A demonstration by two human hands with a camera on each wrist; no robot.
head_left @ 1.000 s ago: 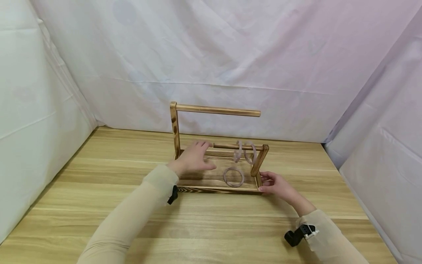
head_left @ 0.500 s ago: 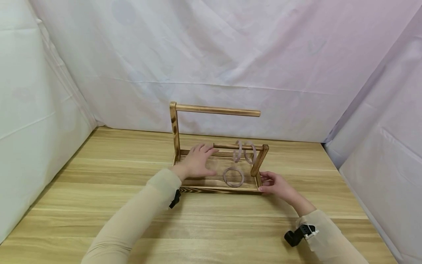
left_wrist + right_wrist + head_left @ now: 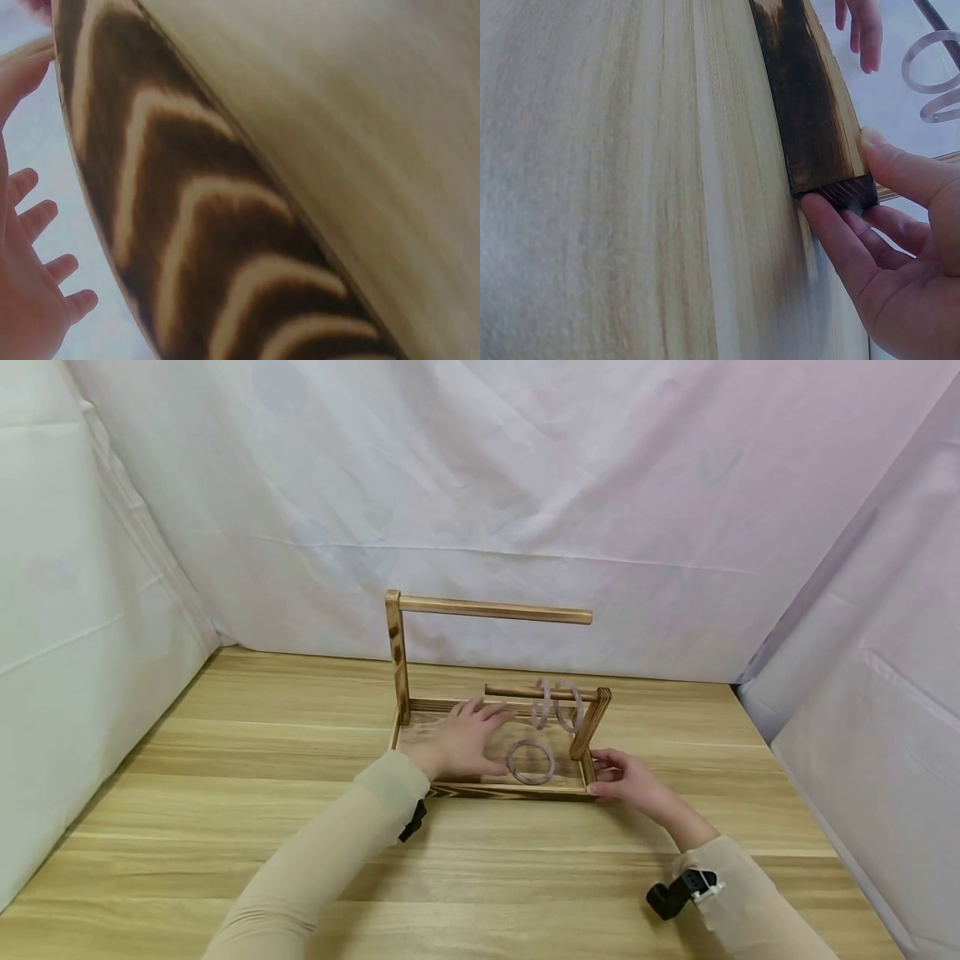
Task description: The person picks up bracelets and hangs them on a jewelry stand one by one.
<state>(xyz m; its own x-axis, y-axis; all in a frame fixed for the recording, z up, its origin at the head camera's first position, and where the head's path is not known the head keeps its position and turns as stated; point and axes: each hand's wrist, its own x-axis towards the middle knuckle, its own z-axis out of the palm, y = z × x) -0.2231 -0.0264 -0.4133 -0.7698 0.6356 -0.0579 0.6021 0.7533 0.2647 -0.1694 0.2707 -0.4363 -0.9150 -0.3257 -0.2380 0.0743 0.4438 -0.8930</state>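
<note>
A wooden bangle stand (image 3: pixel 517 792) sits on the table, its shallow tray carrying a tall post with an upper bar (image 3: pixel 495 609) and a shorter post with a lower bar (image 3: pixel 506 692). Two pale purple bangles (image 3: pixel 547 706) hang on the lower bar. Another bangle (image 3: pixel 552 766) lies in the tray. My left hand (image 3: pixel 468 742) is over the tray with fingers spread, thumb tip right beside the lying bangle. My right hand (image 3: pixel 628 783) pinches the tray's front right corner, thumb on the rim and fingers against the end, as the right wrist view shows.
The light wood-grain table (image 3: pixel 495 877) extends around the stand. White cloth (image 3: pixel 480 485) hangs behind it and at both sides. The upper bar's free end points right, above the hanging bangles; the lower bar's free end points left.
My left hand has moved right and slightly down over the tray, away from the lower bar's free end toward the lying bangle. The right hand and the stand have stayed in place.
</note>
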